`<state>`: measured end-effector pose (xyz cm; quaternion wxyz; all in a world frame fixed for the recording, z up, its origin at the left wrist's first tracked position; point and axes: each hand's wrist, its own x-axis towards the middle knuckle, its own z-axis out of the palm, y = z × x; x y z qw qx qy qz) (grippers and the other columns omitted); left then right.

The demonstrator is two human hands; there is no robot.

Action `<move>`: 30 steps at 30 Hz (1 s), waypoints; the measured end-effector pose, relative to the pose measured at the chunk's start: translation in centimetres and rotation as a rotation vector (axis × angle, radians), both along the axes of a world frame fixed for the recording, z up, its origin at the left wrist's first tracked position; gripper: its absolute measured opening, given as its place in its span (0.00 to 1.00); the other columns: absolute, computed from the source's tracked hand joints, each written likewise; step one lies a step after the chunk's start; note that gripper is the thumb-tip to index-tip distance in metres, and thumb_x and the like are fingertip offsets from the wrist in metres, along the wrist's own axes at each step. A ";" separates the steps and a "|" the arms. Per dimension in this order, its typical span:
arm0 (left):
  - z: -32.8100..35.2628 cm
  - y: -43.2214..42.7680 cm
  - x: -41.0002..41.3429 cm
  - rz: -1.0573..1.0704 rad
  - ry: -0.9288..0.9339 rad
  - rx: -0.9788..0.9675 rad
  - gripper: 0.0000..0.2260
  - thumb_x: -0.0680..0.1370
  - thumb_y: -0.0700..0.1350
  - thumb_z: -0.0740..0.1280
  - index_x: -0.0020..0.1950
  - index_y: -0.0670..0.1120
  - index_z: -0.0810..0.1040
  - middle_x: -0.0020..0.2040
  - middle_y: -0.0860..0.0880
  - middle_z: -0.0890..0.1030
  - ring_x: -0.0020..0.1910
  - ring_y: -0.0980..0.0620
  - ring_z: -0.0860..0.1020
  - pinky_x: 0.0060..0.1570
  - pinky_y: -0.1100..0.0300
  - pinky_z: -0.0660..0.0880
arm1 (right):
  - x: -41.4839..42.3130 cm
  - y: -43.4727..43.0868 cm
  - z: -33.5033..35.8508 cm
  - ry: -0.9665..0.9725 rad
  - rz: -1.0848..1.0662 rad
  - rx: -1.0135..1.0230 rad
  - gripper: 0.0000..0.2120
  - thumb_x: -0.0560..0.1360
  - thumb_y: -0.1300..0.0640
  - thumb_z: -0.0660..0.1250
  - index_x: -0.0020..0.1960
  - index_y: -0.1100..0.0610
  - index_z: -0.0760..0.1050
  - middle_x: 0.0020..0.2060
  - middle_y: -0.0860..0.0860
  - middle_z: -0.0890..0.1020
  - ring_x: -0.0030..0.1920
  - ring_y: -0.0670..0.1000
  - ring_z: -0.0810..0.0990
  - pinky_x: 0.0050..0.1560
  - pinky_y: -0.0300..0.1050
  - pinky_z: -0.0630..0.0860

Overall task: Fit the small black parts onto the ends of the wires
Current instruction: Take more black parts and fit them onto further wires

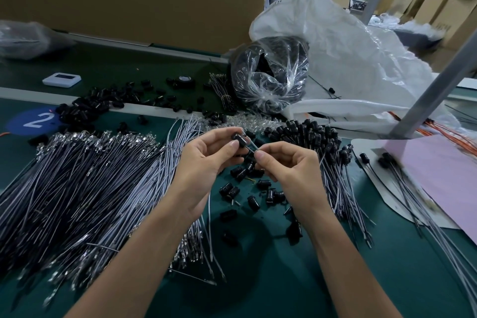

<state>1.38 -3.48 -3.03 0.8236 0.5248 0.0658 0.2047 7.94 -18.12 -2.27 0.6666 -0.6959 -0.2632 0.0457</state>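
My left hand [206, 160] pinches a small black cylindrical part [240, 140] between thumb and fingers, held above the table. My right hand [286, 165] pinches the end of a thin wire [252, 146] that meets the part's open end. A big heap of loose grey wires [85, 181] with metal tips covers the green table on the left. Several loose black parts [242, 188] lie under and between my hands. On the right lies a pile of wires with black parts on their ends [333, 160].
A clear bag full of black parts [271, 72] and a large white sack [343, 54] stand behind. More black parts [103, 103] are scattered at the back left by a white device [61, 79]. Pink paper [444, 178] and a grey post [433, 93] sit right.
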 end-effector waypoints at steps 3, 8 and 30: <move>0.1 0.0 0.0 -0.006 -0.003 -0.004 0.09 0.76 0.35 0.66 0.54 0.43 0.82 0.49 0.45 0.86 0.48 0.50 0.84 0.45 0.63 0.80 | -0.2 0.1 0.0 0.001 0.008 0.020 0.04 0.73 0.63 0.73 0.42 0.56 0.84 0.33 0.52 0.85 0.35 0.46 0.83 0.36 0.33 0.75; 0.0 -0.2 -0.1 -0.022 -0.003 -0.020 0.10 0.78 0.33 0.65 0.55 0.43 0.81 0.49 0.44 0.86 0.47 0.51 0.84 0.46 0.63 0.80 | -0.1 0.0 0.1 0.024 -0.004 0.081 0.05 0.74 0.64 0.72 0.42 0.55 0.83 0.33 0.53 0.84 0.34 0.45 0.81 0.36 0.32 0.74; -0.2 -0.9 0.1 0.025 0.018 -0.066 0.15 0.66 0.41 0.73 0.53 0.43 0.81 0.47 0.43 0.86 0.47 0.49 0.84 0.45 0.63 0.80 | -0.2 0.7 -0.7 -0.036 -0.001 0.011 0.04 0.74 0.63 0.73 0.43 0.55 0.83 0.35 0.50 0.85 0.36 0.45 0.83 0.38 0.35 0.77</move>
